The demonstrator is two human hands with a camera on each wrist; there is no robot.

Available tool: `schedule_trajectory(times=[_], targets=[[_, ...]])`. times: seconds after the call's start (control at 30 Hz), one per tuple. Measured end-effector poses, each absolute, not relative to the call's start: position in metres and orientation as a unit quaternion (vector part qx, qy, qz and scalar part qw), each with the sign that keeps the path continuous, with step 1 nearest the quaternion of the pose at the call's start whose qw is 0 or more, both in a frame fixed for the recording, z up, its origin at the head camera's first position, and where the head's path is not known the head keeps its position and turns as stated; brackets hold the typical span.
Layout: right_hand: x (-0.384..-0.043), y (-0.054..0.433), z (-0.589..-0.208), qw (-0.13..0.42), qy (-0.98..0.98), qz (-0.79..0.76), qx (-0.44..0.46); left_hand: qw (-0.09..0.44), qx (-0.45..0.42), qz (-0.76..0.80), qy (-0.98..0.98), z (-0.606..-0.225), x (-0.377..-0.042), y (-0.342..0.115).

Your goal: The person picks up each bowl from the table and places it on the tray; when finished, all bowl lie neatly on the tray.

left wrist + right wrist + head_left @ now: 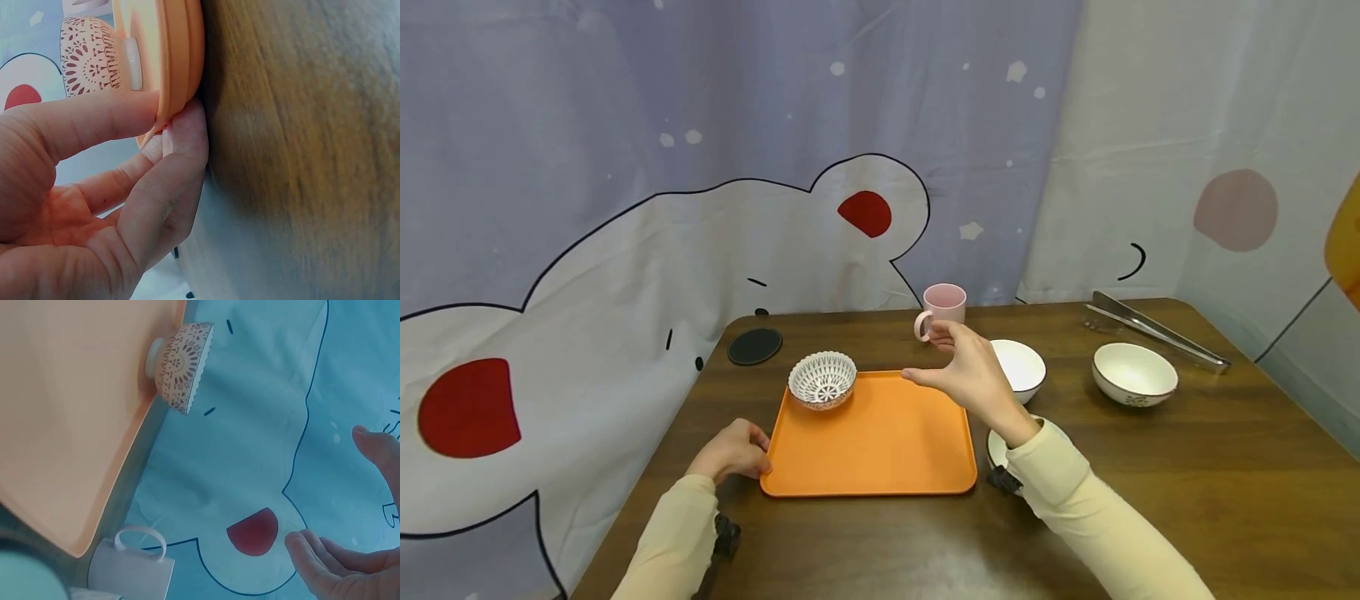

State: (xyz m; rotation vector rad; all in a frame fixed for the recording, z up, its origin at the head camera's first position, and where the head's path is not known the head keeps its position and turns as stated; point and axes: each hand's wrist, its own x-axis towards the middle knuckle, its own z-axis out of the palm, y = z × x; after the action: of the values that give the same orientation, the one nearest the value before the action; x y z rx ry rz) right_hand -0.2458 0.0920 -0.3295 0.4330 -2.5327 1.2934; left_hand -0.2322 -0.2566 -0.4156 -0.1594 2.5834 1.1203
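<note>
An orange tray (880,442) lies on the wooden table. My left hand (735,451) pinches its near left edge, thumb on the rim and fingertips at the underside, as the left wrist view shows. A patterned bowl (822,381) with a scalloped rim stands upright in the tray's far left corner. Over the tray's right side hovers my right hand (966,372), thumb and fingers spread with nothing between them. In the head view its fingertips overlap the pink mug (945,304), but the right wrist view shows them apart from the mug (131,569).
Right of the tray stand a white bowl (1019,367) and another bowl (997,450), partly hidden by my right forearm. Farther right are a flower-marked bowl (1135,372) and metal tongs (1157,329). A black round coaster (755,347) lies at the back left. A curtain (775,250) hangs behind.
</note>
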Motion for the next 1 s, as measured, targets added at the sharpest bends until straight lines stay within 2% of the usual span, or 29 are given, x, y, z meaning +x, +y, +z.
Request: schedule_trajectory(times=[0.57, 1.0], targets=[[-0.239, 0.135, -0.34, 0.121, -0.884, 0.436, 0.119, 0.165, -0.054, 0.395, 0.902, -0.418, -0.233, -0.255], [-0.255, 0.166, -0.338, 0.121, -0.893, 0.426, 0.08, 0.17, -0.06, 0.398, 0.9, -0.416, -0.234, -0.259]])
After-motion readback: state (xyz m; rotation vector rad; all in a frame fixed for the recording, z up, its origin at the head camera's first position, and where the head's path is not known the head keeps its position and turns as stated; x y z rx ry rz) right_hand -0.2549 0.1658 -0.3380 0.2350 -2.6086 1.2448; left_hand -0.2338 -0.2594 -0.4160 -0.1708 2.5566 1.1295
